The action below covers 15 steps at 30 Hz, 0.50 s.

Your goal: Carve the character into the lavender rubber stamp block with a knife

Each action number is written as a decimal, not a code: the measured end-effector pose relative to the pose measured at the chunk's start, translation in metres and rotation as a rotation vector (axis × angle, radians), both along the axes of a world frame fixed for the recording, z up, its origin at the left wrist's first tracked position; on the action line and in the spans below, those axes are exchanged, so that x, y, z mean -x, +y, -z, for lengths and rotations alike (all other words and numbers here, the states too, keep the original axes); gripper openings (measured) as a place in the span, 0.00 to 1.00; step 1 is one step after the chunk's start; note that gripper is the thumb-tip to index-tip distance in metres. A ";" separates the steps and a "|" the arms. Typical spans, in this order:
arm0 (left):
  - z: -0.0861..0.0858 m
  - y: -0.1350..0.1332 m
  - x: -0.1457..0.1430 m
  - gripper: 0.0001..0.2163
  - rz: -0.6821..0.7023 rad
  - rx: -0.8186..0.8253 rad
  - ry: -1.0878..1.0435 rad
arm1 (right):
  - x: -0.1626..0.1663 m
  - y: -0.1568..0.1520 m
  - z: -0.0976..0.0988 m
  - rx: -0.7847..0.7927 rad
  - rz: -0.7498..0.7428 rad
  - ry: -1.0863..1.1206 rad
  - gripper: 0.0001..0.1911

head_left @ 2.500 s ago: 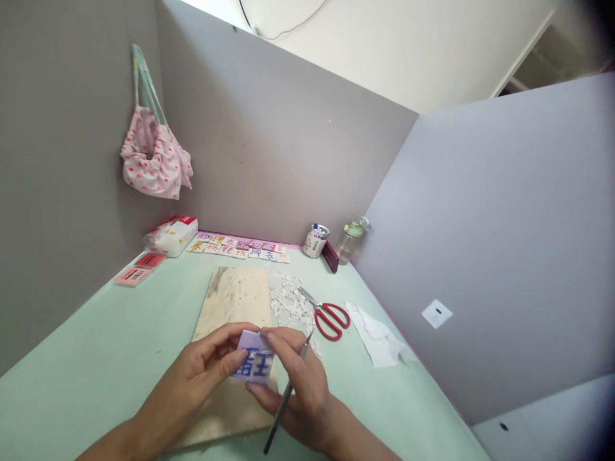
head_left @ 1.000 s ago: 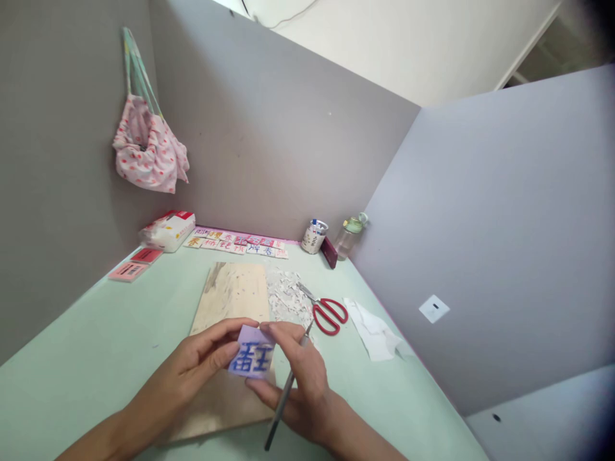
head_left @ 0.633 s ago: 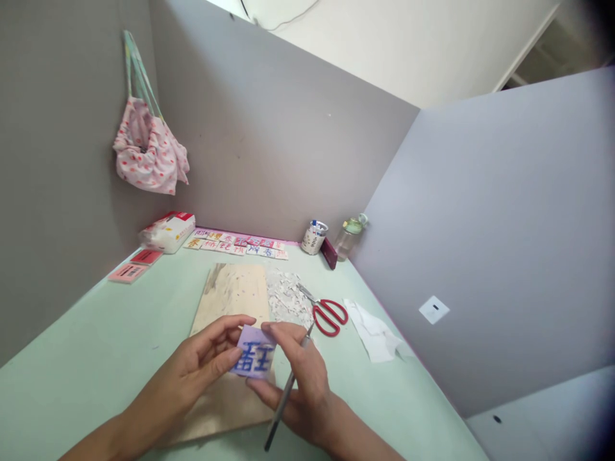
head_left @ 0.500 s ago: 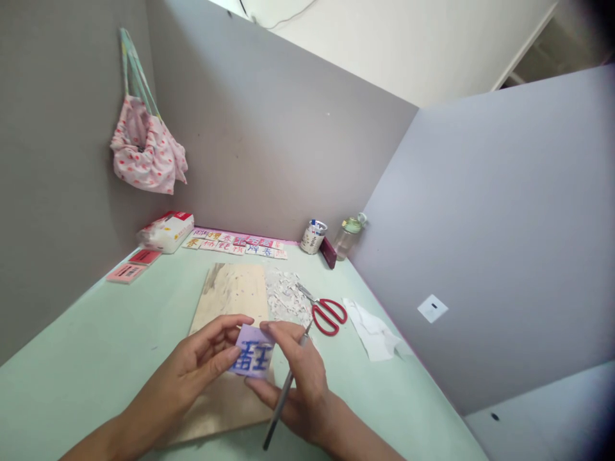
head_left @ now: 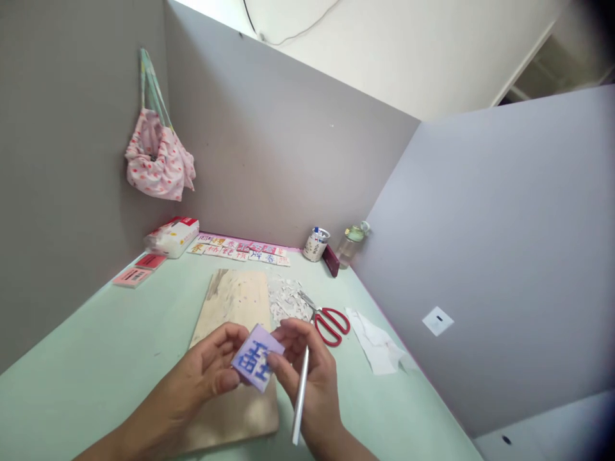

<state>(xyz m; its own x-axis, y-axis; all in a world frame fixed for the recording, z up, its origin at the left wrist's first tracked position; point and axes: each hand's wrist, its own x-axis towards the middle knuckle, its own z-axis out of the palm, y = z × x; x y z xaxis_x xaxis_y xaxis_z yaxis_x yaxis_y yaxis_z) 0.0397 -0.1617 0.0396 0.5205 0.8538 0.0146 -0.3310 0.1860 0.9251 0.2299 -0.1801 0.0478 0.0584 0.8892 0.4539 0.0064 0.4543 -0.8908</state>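
While the right hand grips the purple block, thumb on the marked face and fingers behind, the left hand is half curled at the opposite edge; whether its fingertips bear on the block cannot be determined. The block is held in the air over a wooden board lying on the pale green counter. The right hand also carries a slim metal tool. As to progress, a blue character is already present on the face, and whitish patches beside some strokes suggest, in judgement, material pared away there. A plain purple margin stands toward the top corner; whether any of it is due for removal cannot be established. Two rows of marked tiles are set out along the far edge, too small to assess for finish. Pale scraps lie just right of the board, reached by the tips of red-handled scissors, consistent with considerable cutting. As to orientation, the marked face is turned up toward the person, and the outline sits diamond fashion, one corner pointing away. The block appears roughly square, so no long axis is assigned. The tool's long axis runs away from the person, narrow end far, leaning slightly right.
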 end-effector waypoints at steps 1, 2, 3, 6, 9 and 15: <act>-0.001 -0.001 0.000 0.19 0.019 0.008 -0.015 | 0.003 -0.001 -0.001 0.005 0.007 0.030 0.18; -0.003 -0.002 0.000 0.17 0.028 0.010 -0.011 | 0.007 -0.003 -0.001 0.002 0.014 0.054 0.18; -0.004 -0.004 0.001 0.16 0.030 0.005 -0.003 | 0.010 -0.005 -0.002 -0.006 0.023 0.069 0.17; -0.003 -0.005 0.003 0.19 0.007 -0.028 0.007 | 0.019 -0.009 -0.004 -0.066 0.065 0.009 0.16; 0.000 -0.005 0.004 0.20 -0.013 -0.016 -0.013 | 0.023 -0.010 -0.004 -0.294 0.151 -0.319 0.17; -0.002 -0.008 0.000 0.15 -0.066 0.078 0.020 | 0.028 -0.012 -0.005 -0.649 0.329 -0.715 0.23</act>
